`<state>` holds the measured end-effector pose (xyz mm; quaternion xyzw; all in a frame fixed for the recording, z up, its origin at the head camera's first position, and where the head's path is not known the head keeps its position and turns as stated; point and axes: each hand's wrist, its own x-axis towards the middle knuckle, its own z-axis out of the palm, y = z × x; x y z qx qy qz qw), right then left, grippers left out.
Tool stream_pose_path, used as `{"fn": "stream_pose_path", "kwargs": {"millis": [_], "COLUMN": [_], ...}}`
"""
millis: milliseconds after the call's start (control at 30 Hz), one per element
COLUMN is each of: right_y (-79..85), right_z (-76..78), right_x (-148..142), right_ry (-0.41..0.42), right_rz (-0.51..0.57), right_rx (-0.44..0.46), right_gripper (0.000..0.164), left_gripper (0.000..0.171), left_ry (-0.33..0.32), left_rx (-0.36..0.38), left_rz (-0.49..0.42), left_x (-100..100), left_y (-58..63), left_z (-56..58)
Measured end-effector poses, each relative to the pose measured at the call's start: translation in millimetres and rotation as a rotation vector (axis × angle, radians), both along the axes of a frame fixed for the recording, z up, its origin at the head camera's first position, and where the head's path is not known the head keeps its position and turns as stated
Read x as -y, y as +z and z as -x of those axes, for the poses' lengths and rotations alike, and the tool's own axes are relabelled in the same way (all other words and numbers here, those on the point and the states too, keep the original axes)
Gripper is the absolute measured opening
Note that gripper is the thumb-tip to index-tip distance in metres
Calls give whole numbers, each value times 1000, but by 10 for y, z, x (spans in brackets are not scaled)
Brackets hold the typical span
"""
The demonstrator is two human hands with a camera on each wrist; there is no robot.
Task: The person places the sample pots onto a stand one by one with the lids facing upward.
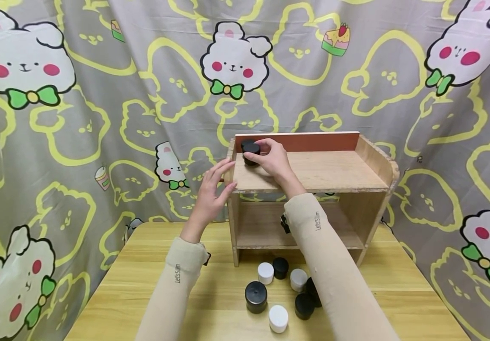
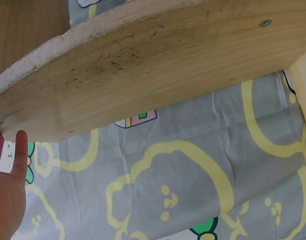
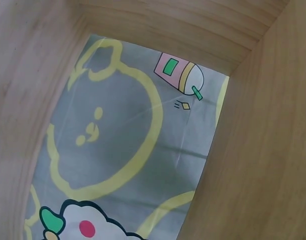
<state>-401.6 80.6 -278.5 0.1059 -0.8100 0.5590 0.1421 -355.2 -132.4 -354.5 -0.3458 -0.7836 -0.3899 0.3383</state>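
Observation:
On the upper left of the small wooden shelf's (image 1: 325, 166) top board, my right hand (image 1: 273, 161) pinches a short black round jar (image 1: 252, 157) between thumb and fingers. Another black jar (image 1: 246, 143) stands just behind it, partly covered. My left hand (image 1: 211, 192) rests against the shelf's left side panel (image 1: 233, 208), fingers extended. In the left wrist view two of its fingers (image 2: 20, 155) reach up to that panel (image 2: 143, 70). The right wrist view looks into the shelf's lower compartment, between wooden walls (image 3: 263, 140), and my right hand is out of sight there.
Several black and white round jars stand on the wooden table (image 1: 142, 284) before the shelf, among them a larger black jar (image 1: 256, 297) and a white jar (image 1: 278, 318). My right sleeve hides part of the group. A patterned curtain (image 1: 176, 71) hangs behind.

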Motion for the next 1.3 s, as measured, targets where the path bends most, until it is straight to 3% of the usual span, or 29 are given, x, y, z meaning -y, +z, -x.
{"fn": "stream_pose_path", "kwargs": {"millis": [1300], "right_y": [1], "right_z": [-8], "right_x": [11], "right_ry": [15], "right_rz": [-45], "right_rx": [39], "right_gripper": [56], "left_gripper": [52], "left_ry": [-1], "left_rx": [-9], "left_rz": [10], "left_x": [1], "left_y": [-12], "left_z": [20]}}
